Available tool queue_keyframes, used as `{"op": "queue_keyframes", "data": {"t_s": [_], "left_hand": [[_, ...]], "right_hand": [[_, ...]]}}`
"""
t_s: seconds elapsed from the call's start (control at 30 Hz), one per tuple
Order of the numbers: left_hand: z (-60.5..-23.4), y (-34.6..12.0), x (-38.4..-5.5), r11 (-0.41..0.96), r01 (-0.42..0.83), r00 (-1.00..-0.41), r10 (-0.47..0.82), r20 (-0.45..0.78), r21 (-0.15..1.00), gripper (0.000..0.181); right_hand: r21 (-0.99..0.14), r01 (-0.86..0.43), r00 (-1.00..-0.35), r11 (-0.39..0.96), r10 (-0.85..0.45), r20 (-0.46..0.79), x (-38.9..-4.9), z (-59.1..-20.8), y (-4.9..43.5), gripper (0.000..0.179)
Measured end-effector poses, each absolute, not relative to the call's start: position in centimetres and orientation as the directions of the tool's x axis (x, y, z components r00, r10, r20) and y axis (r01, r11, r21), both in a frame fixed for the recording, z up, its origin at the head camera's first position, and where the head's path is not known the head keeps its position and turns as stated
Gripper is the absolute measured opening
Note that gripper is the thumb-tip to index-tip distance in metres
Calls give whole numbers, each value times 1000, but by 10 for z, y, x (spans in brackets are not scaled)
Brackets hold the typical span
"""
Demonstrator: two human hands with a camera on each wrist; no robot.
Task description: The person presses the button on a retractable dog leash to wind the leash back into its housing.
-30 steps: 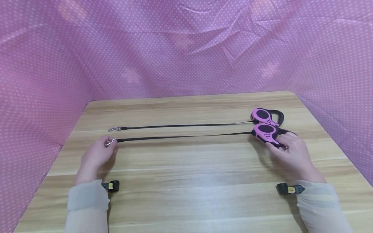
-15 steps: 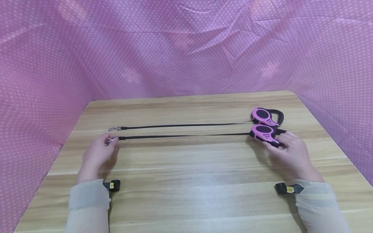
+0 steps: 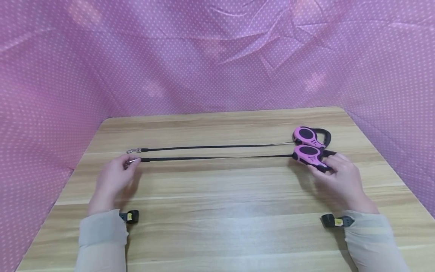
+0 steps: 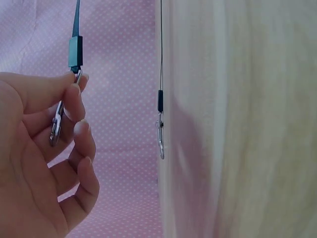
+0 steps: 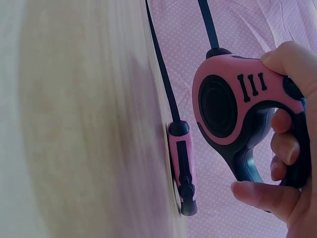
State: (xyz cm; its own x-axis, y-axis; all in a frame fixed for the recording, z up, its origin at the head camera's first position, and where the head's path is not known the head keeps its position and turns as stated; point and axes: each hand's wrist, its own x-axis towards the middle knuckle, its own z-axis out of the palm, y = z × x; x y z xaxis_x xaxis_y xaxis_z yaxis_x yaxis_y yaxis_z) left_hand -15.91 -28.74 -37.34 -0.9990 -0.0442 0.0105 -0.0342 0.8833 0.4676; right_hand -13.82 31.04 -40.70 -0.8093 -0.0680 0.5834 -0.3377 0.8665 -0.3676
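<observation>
Two pink-and-black retractable dog leashes are in view, each with its black strap drawn out to the left. My right hand [image 3: 341,181] grips the nearer leash [image 5: 208,82] by its black loop handle, raised off the table. Between thumb and forefinger, my left hand [image 3: 113,179] pinches the metal clip [image 4: 57,124] at the end of that leash's strap [image 3: 190,158]. The strap runs nearly straight between both hands, above the tabletop. Farther back, the second leash [image 3: 306,134] lies on the table, its strap [image 3: 210,146] stretched out and its metal clip [image 3: 133,150] at the left end.
The wooden table [image 3: 217,211] has rounded far corners. Pink dotted cloth [image 3: 217,68] hangs behind it and along both sides. A small black camera [image 3: 132,217] sits at the left wrist and another camera [image 3: 327,220] at the right.
The left hand has shifted slightly away and to the right with the clip. The right hand and its leash moved slightly left. The held strap now sits closer to the far strap in the head view.
</observation>
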Motion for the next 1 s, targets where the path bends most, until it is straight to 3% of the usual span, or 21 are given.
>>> {"op": "queue_keyframes", "data": {"t_s": [0.5,0.8,1.0], "left_hand": [[-374,-285,-157,904,-19,-996,-56,73,427,47],[-374,-283,-156,902,-20,-995,-59,78,431,47],[-374,-280,-156,899,-20,-996,-55,69,437,47]], "right_hand": [[-384,-380,-810,841,-102,578,-140,-401,313,17],[-373,-509,-701,776,-122,703,-148,-399,312,20],[-337,-605,-595,721,-129,793,-159,-400,312,36]]}}
